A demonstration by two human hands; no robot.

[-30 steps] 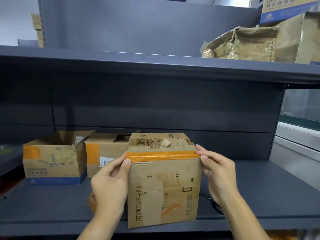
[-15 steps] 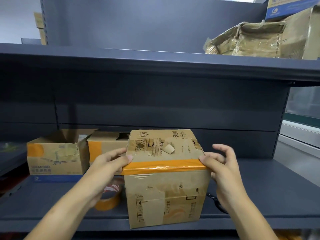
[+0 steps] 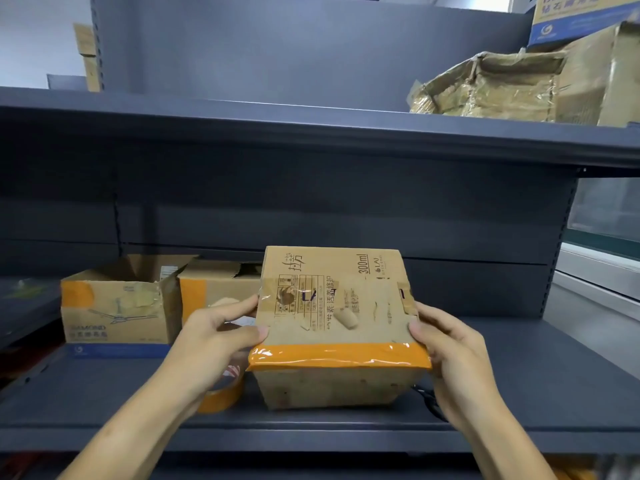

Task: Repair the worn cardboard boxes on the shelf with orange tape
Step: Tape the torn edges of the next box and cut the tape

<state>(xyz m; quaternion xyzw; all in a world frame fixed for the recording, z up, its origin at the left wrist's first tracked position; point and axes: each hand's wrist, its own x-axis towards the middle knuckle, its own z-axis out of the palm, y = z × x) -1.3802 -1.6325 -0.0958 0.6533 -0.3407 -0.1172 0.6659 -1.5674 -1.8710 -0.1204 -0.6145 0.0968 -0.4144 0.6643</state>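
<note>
L hand (image 3: 221,336) & R hand (image 3: 450,344) reach fwd, each gripping a side of the cardboard box (image 3: 336,313), tilted on lower shelf (image 3: 519,393); orange tape strip (image 3: 339,355) along near edge. Tape roll (image 3: 221,393) behind L wrist.

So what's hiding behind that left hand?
An orange tape roll standing on the shelf; the left hand covers its upper part. Beyond it, an orange-taped box, partly hidden.

The left hand (image 3: 221,336) hides most of the tape roll (image 3: 221,398); the box (image 3: 337,327) covers both palms.
</note>
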